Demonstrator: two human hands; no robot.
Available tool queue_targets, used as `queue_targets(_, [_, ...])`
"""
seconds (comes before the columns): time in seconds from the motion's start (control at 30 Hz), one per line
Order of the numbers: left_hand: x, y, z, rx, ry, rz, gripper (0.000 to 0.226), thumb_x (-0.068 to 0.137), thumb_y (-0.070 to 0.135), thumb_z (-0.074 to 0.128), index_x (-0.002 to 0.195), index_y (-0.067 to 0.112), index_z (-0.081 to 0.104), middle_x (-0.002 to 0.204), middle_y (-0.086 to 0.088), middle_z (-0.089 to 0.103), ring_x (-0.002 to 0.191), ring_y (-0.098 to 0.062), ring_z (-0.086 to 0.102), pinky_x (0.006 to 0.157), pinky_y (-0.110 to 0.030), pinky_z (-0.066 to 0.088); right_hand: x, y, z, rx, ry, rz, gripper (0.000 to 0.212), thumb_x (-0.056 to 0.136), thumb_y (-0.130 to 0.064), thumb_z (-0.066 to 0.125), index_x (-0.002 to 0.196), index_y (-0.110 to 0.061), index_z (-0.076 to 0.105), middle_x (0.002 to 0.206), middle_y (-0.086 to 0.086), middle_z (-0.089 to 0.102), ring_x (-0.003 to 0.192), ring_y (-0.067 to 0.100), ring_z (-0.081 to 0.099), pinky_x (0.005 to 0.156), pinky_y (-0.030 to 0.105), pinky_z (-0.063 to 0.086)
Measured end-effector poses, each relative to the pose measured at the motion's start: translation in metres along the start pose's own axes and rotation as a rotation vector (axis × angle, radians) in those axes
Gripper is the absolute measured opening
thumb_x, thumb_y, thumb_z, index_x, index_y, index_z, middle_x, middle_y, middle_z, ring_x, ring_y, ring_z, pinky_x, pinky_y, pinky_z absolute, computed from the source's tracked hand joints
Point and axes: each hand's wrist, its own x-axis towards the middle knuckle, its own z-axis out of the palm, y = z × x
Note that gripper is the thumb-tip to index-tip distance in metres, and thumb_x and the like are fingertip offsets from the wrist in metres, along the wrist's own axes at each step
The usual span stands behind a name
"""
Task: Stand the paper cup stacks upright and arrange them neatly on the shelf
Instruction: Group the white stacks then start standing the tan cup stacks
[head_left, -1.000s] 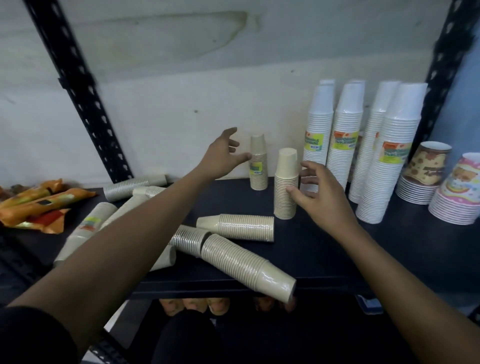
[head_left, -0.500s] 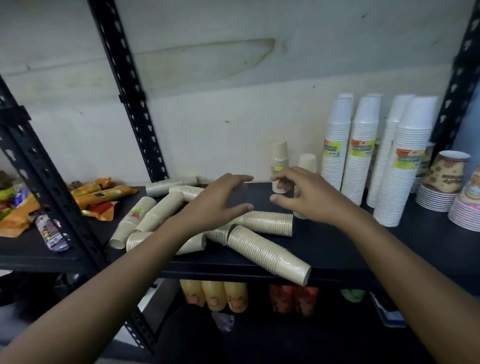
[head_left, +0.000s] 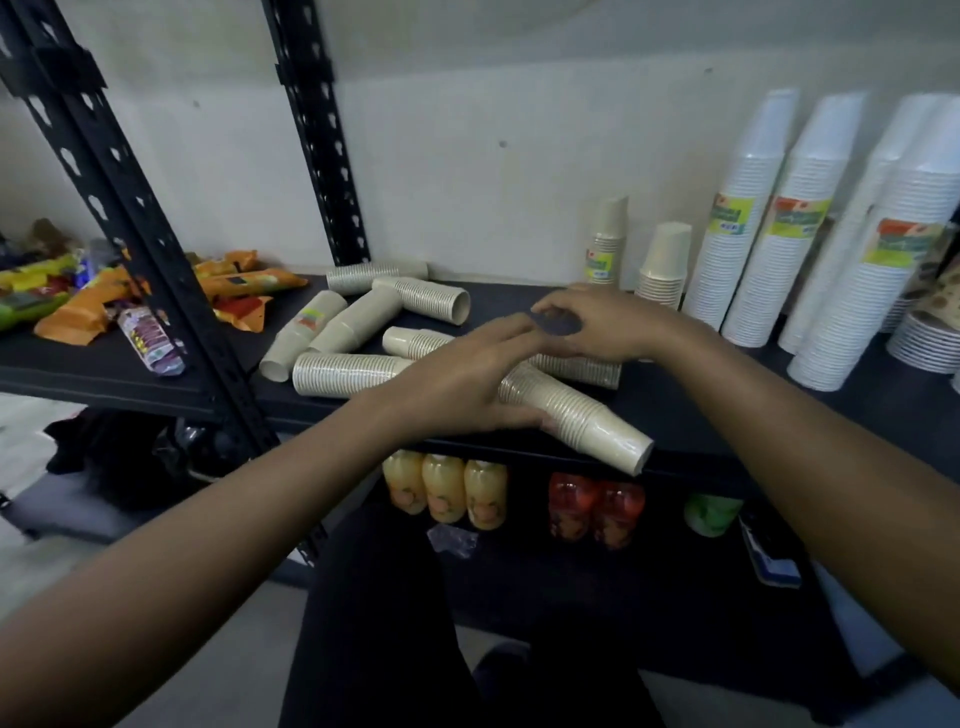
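Note:
Several beige paper cup stacks lie on their sides on the black shelf (head_left: 130, 382). One stack (head_left: 582, 418) lies at the front edge, its closed end poking past it. My left hand (head_left: 462, 382) lies over that stack's wide end, fingers nearly straight and thumb along its near side. My right hand (head_left: 608, 327) hovers with loosely curved fingers over another lying stack (head_left: 582, 370), holding nothing. More lying stacks (head_left: 345, 373) (head_left: 423, 297) are to the left. Two short beige stacks stand upright at the back, one labelled (head_left: 605, 244) and one plain (head_left: 665, 265).
Tall white cup stacks (head_left: 743, 218) stand at the back right, with printed cups and plates (head_left: 930, 332) beyond them. A black perforated post (head_left: 119, 208) rises at the left, with snack packets (head_left: 67, 306) behind it. Juice bottles (head_left: 444, 488) stand on the shelf below.
Both hands have drawn back from the upright stacks at the rear and come down onto the lying stacks at the front. The camera has moved closer and turned left.

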Motion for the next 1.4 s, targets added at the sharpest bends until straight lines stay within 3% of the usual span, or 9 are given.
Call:
queue_targets(0.23, [-0.007, -0.005, 0.028, 0.197, -0.02, 0.056, 0.068, 0.082, 0.038, 0.081, 0.144, 0.026, 0.056, 0.137, 0.002, 0.058, 0.122, -0.021, 0.056, 0.096, -0.043, 0.05, 0.003, 0.003, 0.006, -0.106, -0.147, 0.068, 0.058, 0.093, -0.059, 0.058, 0.14, -0.025, 0.054, 0.136, -0.003, 0.062, 0.12, 0.018, 0.058, 0.098, 0.03, 0.044])
queue_targets(0.4, [-0.008, -0.004, 0.035, 0.238, 0.086, 0.058, 0.062, 0.085, 0.034, 0.078, 0.143, 0.025, 0.058, 0.13, -0.002, 0.062, 0.113, -0.026, 0.061, 0.088, -0.045, 0.052, 0.001, 0.006, 0.01, -0.077, -0.106, 0.063, 0.057, 0.092, -0.054, 0.065, 0.139, -0.024, 0.056, 0.131, -0.002, 0.063, 0.114, 0.018, 0.059, 0.094, 0.031, 0.045])
queue_targets(0.53, [-0.012, -0.002, 0.035, 0.191, 0.11, 0.046, 0.058, 0.083, 0.03, 0.077, 0.138, 0.024, 0.061, 0.128, 0.0, 0.06, 0.113, -0.022, 0.058, 0.091, -0.042, 0.05, -0.007, 0.011, 0.018, 0.039, 0.006, 0.07, 0.057, 0.082, -0.066, 0.066, 0.127, -0.033, 0.061, 0.111, -0.006, 0.069, 0.096, 0.011, 0.064, 0.091, 0.036, 0.053])
queue_targets(0.8, [-0.012, -0.003, 0.021, -0.224, 0.217, -0.069, 0.055, 0.08, 0.021, 0.083, 0.131, 0.02, 0.063, 0.124, 0.005, 0.061, 0.117, -0.011, 0.059, 0.101, -0.036, 0.048, -0.037, 0.009, 0.0, 0.296, 0.376, 0.082, 0.065, 0.081, -0.059, 0.072, 0.139, -0.035, 0.055, 0.107, -0.01, 0.065, 0.09, 0.006, 0.063, 0.085, 0.027, 0.05])
queue_targets(0.97, [-0.001, -0.003, 0.02, -0.526, 0.339, -0.261, 0.052, 0.079, 0.016, 0.085, 0.125, 0.027, 0.063, 0.119, 0.007, 0.067, 0.113, -0.013, 0.065, 0.097, -0.037, 0.056, -0.055, 0.018, -0.021, 0.49, 0.56, 0.133, 0.068, 0.08, -0.057, 0.075, 0.141, -0.039, 0.051, 0.112, -0.01, 0.066, 0.095, 0.006, 0.064, 0.083, 0.017, 0.046])
queue_targets(1.03, [0.01, -0.003, 0.02, -0.637, 0.389, -0.323, 0.049, 0.082, 0.014, 0.084, 0.124, 0.022, 0.062, 0.116, 0.005, 0.071, 0.11, -0.012, 0.068, 0.094, -0.035, 0.059, -0.064, 0.021, -0.025, 0.52, 0.614, 0.127, 0.064, 0.083, -0.049, 0.077, 0.139, -0.037, 0.051, 0.113, -0.009, 0.065, 0.097, 0.007, 0.064, 0.084, 0.014, 0.047])
queue_targets(1.13, [0.035, -0.009, 0.022, -0.748, 0.451, -0.403, 0.047, 0.082, 0.015, 0.085, 0.123, 0.016, 0.062, 0.116, 0.0, 0.073, 0.109, -0.013, 0.071, 0.092, -0.03, 0.059, -0.077, 0.026, -0.024, 0.524, 0.669, 0.146, 0.059, 0.085, -0.039, 0.078, 0.137, -0.037, 0.05, 0.112, -0.02, 0.064, 0.098, -0.009, 0.061, 0.081, 0.003, 0.043])
queue_targets(1.27, [0.073, -0.027, 0.03, -0.917, 0.473, -0.528, 0.046, 0.082, 0.018, 0.085, 0.121, 0.015, 0.061, 0.114, -0.001, 0.074, 0.107, -0.021, 0.073, 0.089, -0.039, 0.061, -0.091, 0.043, -0.01, 0.564, 0.73, 0.192, 0.059, 0.083, -0.041, 0.078, 0.136, -0.032, 0.052, 0.116, -0.017, 0.067, 0.107, -0.001, 0.063, 0.09, 0.022, 0.051])
queue_targets(1.4, [0.109, -0.048, 0.038, -0.931, 0.459, -0.623, 0.046, 0.077, 0.025, 0.087, 0.115, 0.023, 0.061, 0.113, 0.0, 0.072, 0.101, -0.016, 0.074, 0.089, -0.049, 0.061, -0.1, 0.058, -0.007, 0.619, 0.793, 0.227, 0.059, 0.084, -0.03, 0.08, 0.136, -0.03, 0.051, 0.12, -0.018, 0.064, 0.106, -0.006, 0.061, 0.075, 0.014, 0.055])
